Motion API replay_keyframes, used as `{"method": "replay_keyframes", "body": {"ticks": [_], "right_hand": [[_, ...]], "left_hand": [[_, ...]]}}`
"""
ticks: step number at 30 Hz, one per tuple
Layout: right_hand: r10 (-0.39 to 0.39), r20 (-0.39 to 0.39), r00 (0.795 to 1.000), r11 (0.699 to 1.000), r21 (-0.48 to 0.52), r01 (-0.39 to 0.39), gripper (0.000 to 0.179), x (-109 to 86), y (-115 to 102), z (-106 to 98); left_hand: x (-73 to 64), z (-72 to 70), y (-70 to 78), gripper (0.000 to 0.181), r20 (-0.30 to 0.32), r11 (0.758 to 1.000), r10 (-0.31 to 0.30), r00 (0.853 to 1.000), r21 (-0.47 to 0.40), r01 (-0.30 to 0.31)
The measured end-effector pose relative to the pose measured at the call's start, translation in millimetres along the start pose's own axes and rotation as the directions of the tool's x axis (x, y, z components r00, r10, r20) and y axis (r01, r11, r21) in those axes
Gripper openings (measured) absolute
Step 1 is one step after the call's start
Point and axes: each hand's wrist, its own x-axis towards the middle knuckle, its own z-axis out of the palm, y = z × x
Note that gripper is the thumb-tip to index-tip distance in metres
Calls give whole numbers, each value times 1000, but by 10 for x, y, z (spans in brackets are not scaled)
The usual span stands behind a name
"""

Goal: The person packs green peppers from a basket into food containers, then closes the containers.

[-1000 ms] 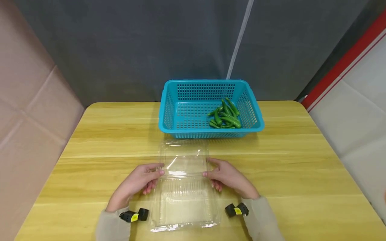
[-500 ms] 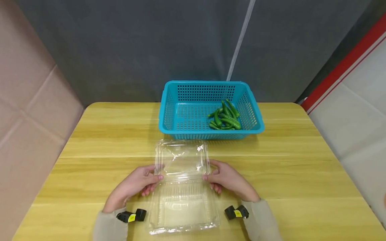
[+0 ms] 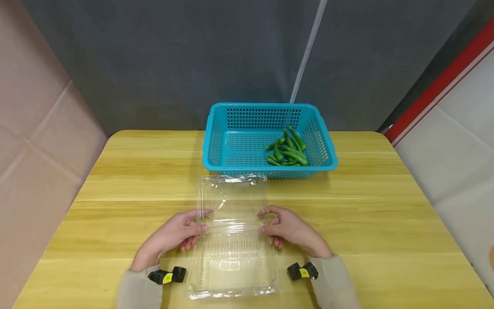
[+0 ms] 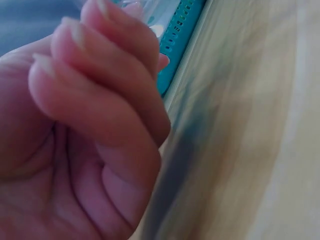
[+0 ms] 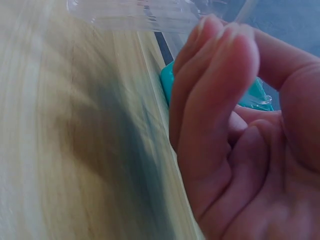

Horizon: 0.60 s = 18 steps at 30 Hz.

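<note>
Clear lid (image 3: 234,201) has shifted nearer the basket (image 3: 301,168); left fingers (image 3: 197,229) and right fingers (image 3: 270,229) pinch the container (image 3: 235,268)

Yellow labels (image 3: 167,278) are showing on black wrist cameras (image 3: 179,274) behind the grips of the left hand (image 3: 176,232) and right hand (image 3: 289,228). Print on both is proving too small to read.
</note>
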Motion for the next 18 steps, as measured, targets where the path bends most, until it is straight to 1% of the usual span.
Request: {"method": "replay_keyframes", "body": {"ticks": [3,5,9,12,15,18], "right_hand": [[-10,-9,1000,1000,-3,10,47,5,7,-1],[-22,-22,1000,1000,-10,22,46,11,11,-2],[-49,-50,998,998,-31,47,45,28,22,-5],[-73,-65,995,997,-39,71,45,40,30,-7],[-97,-83,992,995,-47,93,45,42,24,-14],[-112,-111,987,992,-67,105,45,35,17,-24]], "left_hand": [[1,5,2,52,-23,1000,-7,1000,-4,7],[5,11,3,51,-51,1000,-6,999,1,6],[22,27,7,48,-111,1000,18,994,24,-16],[39,43,14,46,-160,999,41,986,30,-37],[69,68,19,47,-207,998,65,976,11,-65],[104,95,23,50,-239,996,86,967,-7,-91]]}}
